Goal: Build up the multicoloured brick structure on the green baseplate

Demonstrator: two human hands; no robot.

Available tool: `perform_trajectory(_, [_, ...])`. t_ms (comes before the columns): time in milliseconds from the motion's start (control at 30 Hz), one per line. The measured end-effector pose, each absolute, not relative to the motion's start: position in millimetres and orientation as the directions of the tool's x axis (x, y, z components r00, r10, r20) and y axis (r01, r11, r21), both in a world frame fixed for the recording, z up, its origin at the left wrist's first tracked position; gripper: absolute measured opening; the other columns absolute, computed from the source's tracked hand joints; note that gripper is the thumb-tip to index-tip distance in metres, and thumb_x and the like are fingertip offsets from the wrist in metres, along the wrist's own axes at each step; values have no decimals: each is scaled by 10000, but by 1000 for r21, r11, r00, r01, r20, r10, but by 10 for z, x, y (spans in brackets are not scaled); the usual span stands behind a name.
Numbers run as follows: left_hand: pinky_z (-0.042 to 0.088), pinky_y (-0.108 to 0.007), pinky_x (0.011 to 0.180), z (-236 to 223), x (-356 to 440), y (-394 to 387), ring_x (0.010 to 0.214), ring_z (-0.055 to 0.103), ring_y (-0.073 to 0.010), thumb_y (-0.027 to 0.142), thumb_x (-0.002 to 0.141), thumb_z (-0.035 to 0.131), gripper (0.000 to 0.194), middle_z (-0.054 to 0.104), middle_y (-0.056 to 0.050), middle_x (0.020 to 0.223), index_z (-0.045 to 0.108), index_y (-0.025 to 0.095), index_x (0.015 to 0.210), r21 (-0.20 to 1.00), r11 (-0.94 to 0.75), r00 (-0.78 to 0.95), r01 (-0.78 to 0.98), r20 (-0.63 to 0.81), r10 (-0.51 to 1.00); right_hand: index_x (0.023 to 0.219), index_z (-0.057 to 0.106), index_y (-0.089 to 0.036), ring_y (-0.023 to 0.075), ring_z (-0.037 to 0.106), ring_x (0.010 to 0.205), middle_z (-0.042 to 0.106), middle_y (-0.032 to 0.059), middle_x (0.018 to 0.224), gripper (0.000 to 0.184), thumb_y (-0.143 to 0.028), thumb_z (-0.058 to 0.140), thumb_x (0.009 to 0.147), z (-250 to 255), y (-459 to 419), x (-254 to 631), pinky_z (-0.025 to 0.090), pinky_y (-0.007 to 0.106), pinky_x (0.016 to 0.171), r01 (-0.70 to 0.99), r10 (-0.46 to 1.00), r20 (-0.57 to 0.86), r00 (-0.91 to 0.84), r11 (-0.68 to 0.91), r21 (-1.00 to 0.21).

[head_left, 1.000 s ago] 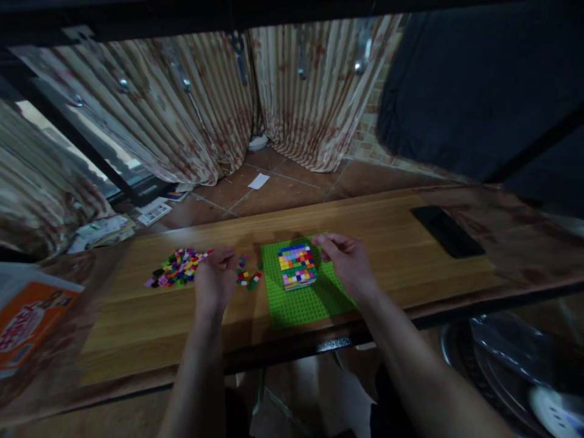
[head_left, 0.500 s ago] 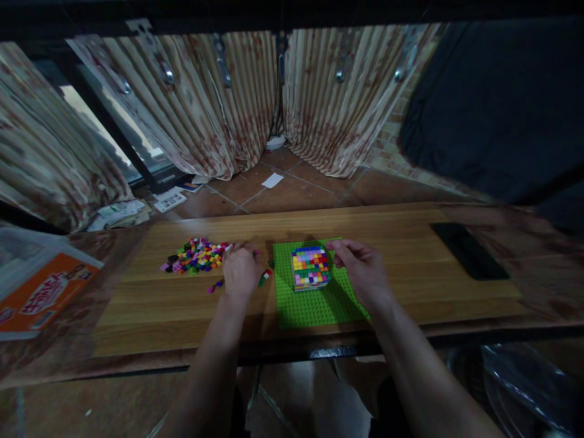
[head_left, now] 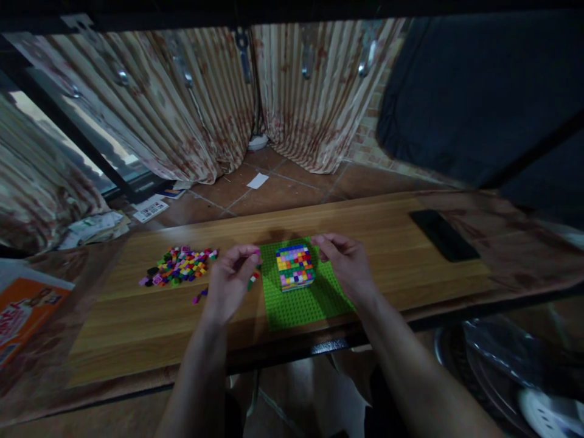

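A cube of many-coloured small bricks (head_left: 295, 266) stands on a green baseplate (head_left: 301, 301) on the wooden table (head_left: 401, 243). My left hand (head_left: 230, 281) hovers just left of the baseplate, its fingers pinched on a small brick I can barely make out. To the right of the cube, my right hand (head_left: 344, 260) has its fingers curled and pinched near the cube's upper right corner. A pile of loose coloured bricks (head_left: 179, 266) lies further left, and a few stray bricks (head_left: 201, 296) sit near my left hand.
A black phone (head_left: 443, 235) lies flat at the table's right end. An orange and white box (head_left: 22, 310) sits at the far left. Striped curtains (head_left: 219, 97) hang behind, with papers (head_left: 95, 226) on the tiled floor. A round fan-like object (head_left: 515, 371) is at the lower right.
My left hand has lifted off the loose bricks and moved right towards the baseplate, fingers now pinched. My right hand has stayed beside the cube.
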State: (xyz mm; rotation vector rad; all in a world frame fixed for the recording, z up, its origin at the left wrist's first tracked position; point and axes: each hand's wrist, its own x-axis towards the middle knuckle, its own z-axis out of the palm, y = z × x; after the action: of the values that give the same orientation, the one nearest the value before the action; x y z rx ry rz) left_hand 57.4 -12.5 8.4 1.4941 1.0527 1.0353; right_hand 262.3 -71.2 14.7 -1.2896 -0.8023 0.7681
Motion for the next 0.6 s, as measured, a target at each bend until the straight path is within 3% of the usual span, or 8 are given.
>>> perform_trajectory(100, [492,-212,733,179,646,-192,742,621,-99,277,724,729,190,653,7,818,688,180,883,978,75,275,-192,-20,961,682,712,-221,102,454,549,594,-30,582,183,-399,693,717,172,-716,2590,367,238,529,-38,855,108,507,147,-988])
perform_trajectory(200, [496,-179,658,243,697,-239,692,610,-82,248,686,763,201,635,7,782,690,162,853,895,261,341,-361,-133,930,698,717,-224,105,462,553,588,-31,581,184,-404,693,726,177,-724,2578,381,242,538,-20,856,120,503,150,-988])
perform_trajectory(433, [425,-119,466,258,737,-238,575,556,-57,141,808,569,103,613,-46,720,650,93,768,617,586,386,-526,-440,811,693,721,-221,107,484,570,594,-25,592,188,-407,711,713,177,-733,2567,395,241,554,-42,853,118,508,161,-986])
perform_trajectory(600, [411,-128,435,263,745,-188,530,543,-62,106,801,503,135,610,-47,676,605,102,711,606,569,263,-556,-520,812,681,715,-218,114,500,579,591,-27,576,194,-411,716,705,192,-731,2552,405,247,565,-30,854,111,509,146,-989])
